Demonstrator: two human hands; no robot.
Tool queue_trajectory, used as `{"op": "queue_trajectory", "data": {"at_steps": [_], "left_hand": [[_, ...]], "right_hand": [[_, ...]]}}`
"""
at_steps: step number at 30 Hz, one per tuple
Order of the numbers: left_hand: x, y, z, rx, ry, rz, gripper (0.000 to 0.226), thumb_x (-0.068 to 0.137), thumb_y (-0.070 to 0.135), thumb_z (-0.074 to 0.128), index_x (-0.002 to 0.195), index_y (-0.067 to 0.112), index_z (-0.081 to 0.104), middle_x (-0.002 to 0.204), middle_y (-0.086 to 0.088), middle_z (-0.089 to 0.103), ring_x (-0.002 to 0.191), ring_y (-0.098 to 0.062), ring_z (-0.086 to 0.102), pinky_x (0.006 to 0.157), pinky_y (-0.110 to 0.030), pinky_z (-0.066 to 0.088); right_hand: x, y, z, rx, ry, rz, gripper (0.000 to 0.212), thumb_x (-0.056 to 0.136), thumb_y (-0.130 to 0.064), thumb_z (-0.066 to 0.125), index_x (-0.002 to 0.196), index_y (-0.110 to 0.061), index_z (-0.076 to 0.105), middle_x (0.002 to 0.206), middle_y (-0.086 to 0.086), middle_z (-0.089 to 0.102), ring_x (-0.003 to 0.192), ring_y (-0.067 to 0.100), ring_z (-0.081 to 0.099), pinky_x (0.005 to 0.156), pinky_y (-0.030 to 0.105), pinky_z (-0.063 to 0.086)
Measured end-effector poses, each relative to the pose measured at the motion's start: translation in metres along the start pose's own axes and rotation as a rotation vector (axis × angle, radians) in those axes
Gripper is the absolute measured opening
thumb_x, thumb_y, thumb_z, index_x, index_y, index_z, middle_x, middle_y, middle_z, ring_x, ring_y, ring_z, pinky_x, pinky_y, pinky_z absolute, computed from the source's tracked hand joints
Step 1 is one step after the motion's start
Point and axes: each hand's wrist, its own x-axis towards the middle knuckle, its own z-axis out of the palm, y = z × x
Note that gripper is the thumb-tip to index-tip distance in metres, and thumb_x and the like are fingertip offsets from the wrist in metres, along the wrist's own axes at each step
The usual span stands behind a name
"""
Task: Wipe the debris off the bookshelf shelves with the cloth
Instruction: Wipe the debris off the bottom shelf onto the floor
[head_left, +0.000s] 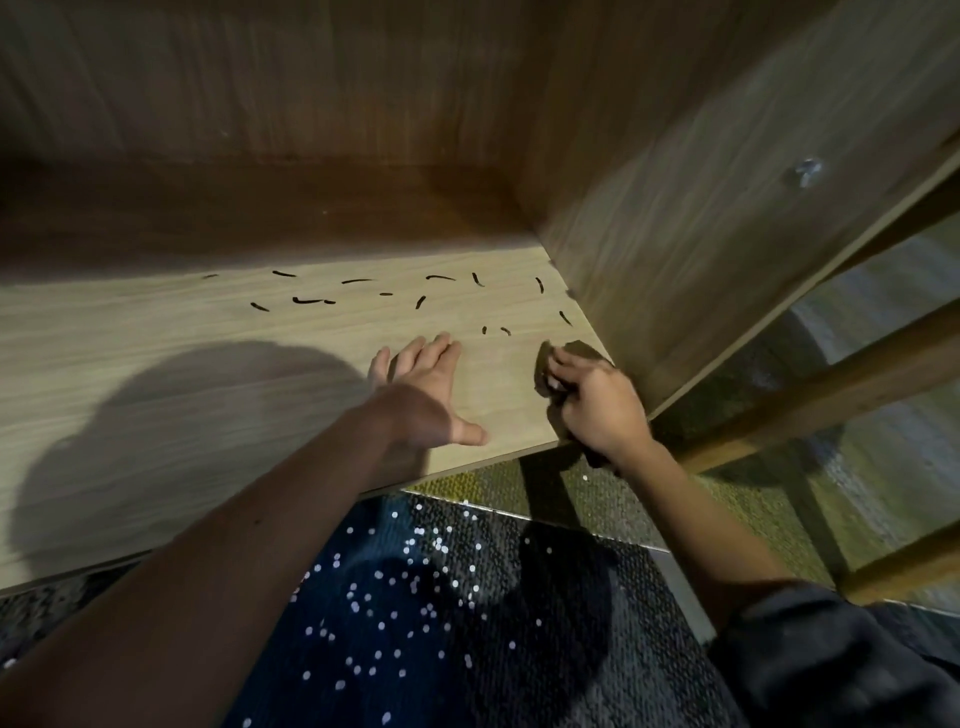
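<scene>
1. The light brown wooden shelf (208, 374) is a flat board inside a bookshelf.
2. Little dark curved bits of dirt (311, 300) lie spread out across the back part of the shelf.
3. The left hand (426, 387) lies flat on the shelf with its fingers straight and a little apart. The thumb sticks out to the side.
4. The right hand (597, 405) has its fingers curled around a small dark brown cloth (579, 349).
5. The cloth sits on the shelf near the front right corner, right beside the tall brown wooden side wall (701, 234).
6. A few dark bits lie just past the cloth, near the side wall.
7. A brown wooden back wall (260, 78) stands behind the shelf.
8. Below the shelf is a dark carpet (545, 623) with many tiny white dots (441, 545) on it.
9. Brown wooden bars (831, 384) stand to the right of the bookshelf.
</scene>
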Motion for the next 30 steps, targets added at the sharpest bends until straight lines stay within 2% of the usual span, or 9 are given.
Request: {"op": "queue_trajectory", "data": {"at_steps": [2, 6, 10, 13, 16, 19, 21, 26, 30], "left_hand": [[0.005, 0.005, 0.002, 0.016, -0.011, -0.001, 0.111, 0.073, 0.061, 0.065, 0.15, 0.022, -0.004, 0.157, 0.006, -0.013, 0.144, -0.016, -0.012, 0.113, -0.044, -0.014], [0.015, 0.017, 0.007, 0.051, -0.031, -0.04, 0.113, 0.07, 0.067, 0.063, 0.151, 0.021, -0.002, 0.157, 0.006, -0.013, 0.144, -0.016, -0.012, 0.113, -0.045, -0.013], [0.015, 0.021, 0.012, 0.063, -0.101, -0.07, 0.122, 0.067, 0.066, 0.066, 0.149, 0.019, -0.011, 0.156, 0.003, -0.02, 0.143, -0.019, -0.015, 0.113, -0.044, -0.011], [0.02, 0.028, 0.005, 0.138, -0.131, -0.076, 0.123, 0.067, 0.063, 0.068, 0.15, 0.015, -0.01, 0.156, -0.002, -0.017, 0.144, -0.022, -0.012, 0.115, -0.042, -0.004], [0.022, 0.034, -0.001, 0.215, -0.169, -0.109, 0.124, 0.067, 0.063, 0.068, 0.149, 0.011, -0.01, 0.156, -0.006, -0.016, 0.144, -0.025, -0.01, 0.115, -0.042, -0.002], [0.023, 0.038, -0.004, 0.268, -0.203, -0.117, 0.125, 0.069, 0.064, 0.066, 0.148, 0.009, -0.014, 0.156, -0.009, -0.018, 0.144, -0.027, -0.01, 0.114, -0.047, -0.004], [0.024, 0.039, -0.002, 0.284, -0.222, -0.115, 0.126, 0.07, 0.064, 0.065, 0.147, 0.007, -0.016, 0.155, -0.01, -0.02, 0.144, -0.028, -0.011, 0.114, -0.049, -0.003], [0.025, 0.033, 0.001, 0.217, -0.216, -0.1, 0.125, 0.069, 0.062, 0.066, 0.146, 0.01, -0.018, 0.154, -0.007, -0.025, 0.143, -0.026, -0.015, 0.115, -0.053, -0.004], [0.02, 0.031, 0.002, 0.162, -0.198, -0.089, 0.124, 0.069, 0.061, 0.067, 0.148, 0.013, -0.016, 0.154, -0.004, -0.025, 0.144, -0.024, -0.015, 0.114, -0.055, -0.003]], "right_hand": [[-0.004, -0.014, 0.0, 0.015, 0.008, 0.028, 0.056, 0.08, -0.005, 0.053, 0.133, -0.02, 0.049, 0.143, -0.008, 0.042, 0.132, 0.019, 0.037, 0.113, 0.04, 0.025], [-0.048, -0.028, 0.014, -0.031, 0.002, -0.161, 0.058, 0.084, -0.005, 0.051, 0.139, -0.019, 0.04, 0.146, -0.006, 0.037, 0.13, 0.017, 0.035, 0.113, 0.033, 0.023], [-0.029, 0.005, -0.001, -0.222, -0.003, 0.074, 0.057, 0.088, -0.011, 0.046, 0.143, -0.009, 0.031, 0.146, 0.012, 0.032, 0.13, 0.029, 0.032, 0.108, 0.04, 0.029], [0.01, -0.001, -0.003, -0.18, -0.068, 0.187, 0.046, 0.09, -0.012, 0.038, 0.135, -0.001, 0.038, 0.138, 0.018, 0.036, 0.124, 0.035, 0.035, 0.102, 0.043, 0.033], [0.026, -0.006, 0.001, -0.133, -0.031, 0.182, 0.044, 0.092, -0.014, 0.036, 0.134, 0.001, 0.039, 0.136, 0.019, 0.036, 0.122, 0.036, 0.038, 0.101, 0.042, 0.033], [-0.015, -0.001, 0.002, -0.136, -0.004, 0.123, 0.048, 0.093, -0.021, 0.042, 0.137, -0.003, 0.036, 0.131, 0.016, 0.037, 0.114, 0.035, 0.045, 0.099, 0.04, 0.037], [-0.039, 0.006, 0.002, -0.173, -0.011, 0.078, 0.05, 0.094, -0.022, 0.041, 0.139, -0.004, 0.032, 0.13, 0.014, 0.035, 0.114, 0.034, 0.044, 0.098, 0.038, 0.038], [0.024, 0.008, -0.007, -0.138, -0.068, 0.076, 0.037, 0.096, -0.023, 0.036, 0.125, -0.003, 0.048, 0.128, 0.013, 0.037, 0.117, 0.031, 0.041, 0.098, 0.042, 0.039], [0.026, -0.001, -0.001, -0.18, -0.028, 0.078, 0.041, 0.096, -0.019, 0.037, 0.133, -0.002, 0.042, 0.136, 0.015, 0.036, 0.118, 0.031, 0.043, 0.097, 0.039, 0.038]]}}
